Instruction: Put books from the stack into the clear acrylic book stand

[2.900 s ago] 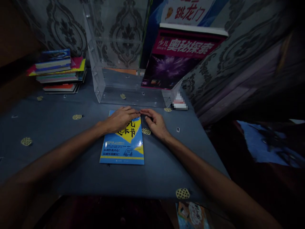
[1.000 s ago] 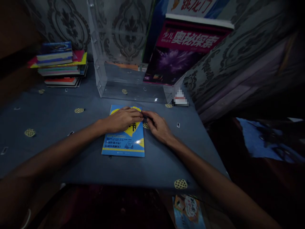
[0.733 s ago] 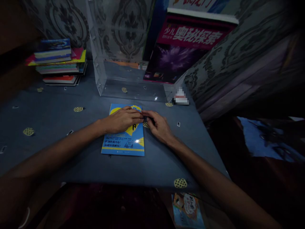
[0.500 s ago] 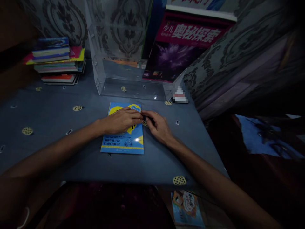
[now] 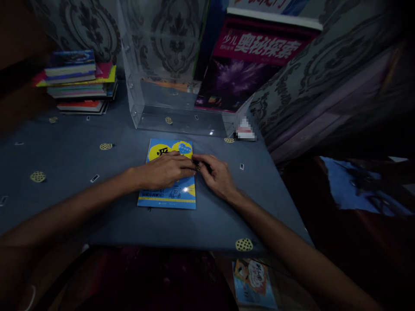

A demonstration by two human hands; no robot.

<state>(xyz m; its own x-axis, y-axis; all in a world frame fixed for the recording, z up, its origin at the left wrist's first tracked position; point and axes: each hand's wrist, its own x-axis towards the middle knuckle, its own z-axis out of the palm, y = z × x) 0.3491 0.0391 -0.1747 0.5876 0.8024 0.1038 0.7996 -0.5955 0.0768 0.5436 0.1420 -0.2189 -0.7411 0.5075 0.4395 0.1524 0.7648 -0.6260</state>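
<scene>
A blue and yellow book (image 5: 167, 198) lies flat on the blue tablecloth (image 5: 74, 181), in front of me. My left hand (image 5: 164, 171) rests palm down across the middle of its cover, fingers stretched out and held together. My right hand (image 5: 216, 172) sits just right of the book, with its fingers curled in against the book's right edge, touching the left hand's fingertips. What the curled fingers pinch is partly hidden; it looks like the cover's edge.
A clear acrylic case (image 5: 168, 77) stands open behind the book. A large magenta and purple book (image 5: 246, 69) leans in it against the patterned wall. A stack of books (image 5: 78, 82) sits at the back left. Another book (image 5: 256, 280) lies on the floor below the table's front edge.
Both hands have slid a little toward me along the book, uncovering the top of its cover. The book itself has stayed in place.
</scene>
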